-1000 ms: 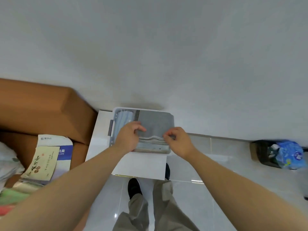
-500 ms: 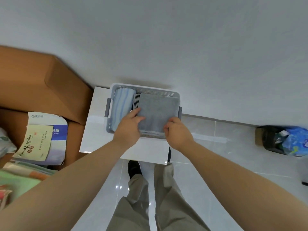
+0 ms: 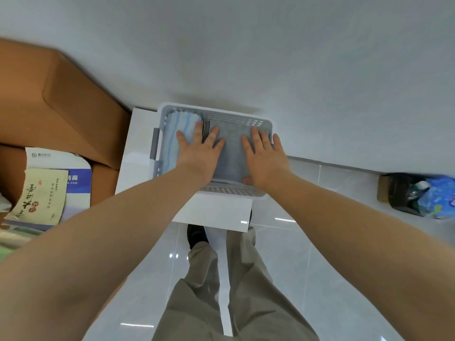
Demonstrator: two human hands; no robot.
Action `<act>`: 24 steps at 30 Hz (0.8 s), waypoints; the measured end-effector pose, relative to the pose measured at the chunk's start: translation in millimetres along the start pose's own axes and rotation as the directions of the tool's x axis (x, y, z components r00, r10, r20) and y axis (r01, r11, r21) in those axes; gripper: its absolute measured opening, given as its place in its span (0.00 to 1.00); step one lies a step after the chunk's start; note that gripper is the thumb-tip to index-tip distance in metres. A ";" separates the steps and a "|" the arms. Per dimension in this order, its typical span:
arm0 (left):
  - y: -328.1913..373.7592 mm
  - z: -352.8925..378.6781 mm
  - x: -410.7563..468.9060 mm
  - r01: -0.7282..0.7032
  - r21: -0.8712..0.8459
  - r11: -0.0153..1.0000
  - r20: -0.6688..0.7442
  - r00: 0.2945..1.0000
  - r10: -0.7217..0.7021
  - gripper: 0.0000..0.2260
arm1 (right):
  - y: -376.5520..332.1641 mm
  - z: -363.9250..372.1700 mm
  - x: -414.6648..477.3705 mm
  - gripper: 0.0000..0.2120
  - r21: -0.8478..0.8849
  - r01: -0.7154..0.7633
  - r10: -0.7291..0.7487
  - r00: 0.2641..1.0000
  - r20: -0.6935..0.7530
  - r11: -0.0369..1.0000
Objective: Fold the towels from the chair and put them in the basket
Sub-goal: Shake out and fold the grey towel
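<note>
Plainly legible: ".COM" and the characters "务商", white on the blue band of a blue-and-white packet (image 3: 76, 173) lying left of the tabletop.
Other print: a cream leaflet (image 3: 41, 195) on that packet bears dark brush calligraphy and red seals, too tilted to read; the packet's grey logo line is blurred.
Left hand (image 3: 199, 153): palm down, fingers straight and spread, pressing across where the blue striped towel (image 3: 176, 126) meets the grey towel (image 3: 232, 153); it grips nothing.
Right hand (image 3: 267, 158): palm down, fingers straight, pressing the grey towel by the basket's right wall; it holds nothing.
Towels: both folded inside the basket (image 3: 229, 117), the blue one along its left wall, the grey one filling the rest, with dark stripes at its far left corner.
Basket: grey perforated plastic, at the far edge of the white tabletop (image 3: 138, 143), toward its right edge.
Surroundings: cardboard box (image 3: 61, 107) at the left; black bin bag (image 3: 403, 193) on the floor tiles at the right.
</note>
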State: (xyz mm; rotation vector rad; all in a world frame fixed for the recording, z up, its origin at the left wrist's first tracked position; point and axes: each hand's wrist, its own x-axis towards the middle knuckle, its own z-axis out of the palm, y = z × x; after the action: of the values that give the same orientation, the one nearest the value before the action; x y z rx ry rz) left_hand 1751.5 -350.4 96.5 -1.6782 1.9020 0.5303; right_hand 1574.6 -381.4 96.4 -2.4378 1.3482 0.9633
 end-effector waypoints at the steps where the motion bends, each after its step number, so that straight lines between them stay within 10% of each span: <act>1: 1.5 1.1 2.1 0.003 0.010 1.000 0.012 1.000 -0.003 0.43 | 1.2 1.9 4.0 0.55 -0.019 0.000 0.001 1.000 0.026 1.000; 12: 6.4 16.9 11.8 -0.019 -0.048 0.999 0.020 1.000 0.020 0.46 | -15.0 11.5 23.3 0.52 -0.182 -0.016 0.028 0.997 0.068 0.983; 17: -43.6 23.0 -10.8 -0.146 -0.240 0.960 -0.376 0.925 0.046 0.32 | -16.8 -11.9 13.3 0.50 -0.079 -0.019 0.020 1.000 0.012 0.997; 24: -97.9 44.2 -10.5 -0.210 0.175 0.962 -0.217 0.945 0.245 0.38 | -37.0 2.1 31.1 0.39 0.010 0.319 -0.306 0.918 -0.253 0.948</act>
State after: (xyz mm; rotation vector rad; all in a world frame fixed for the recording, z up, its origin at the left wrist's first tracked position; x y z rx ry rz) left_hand 1855.1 -329.3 74.8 -1.4876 2.2660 0.2727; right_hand 1615.4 -380.8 70.4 -2.6928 0.9830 0.5529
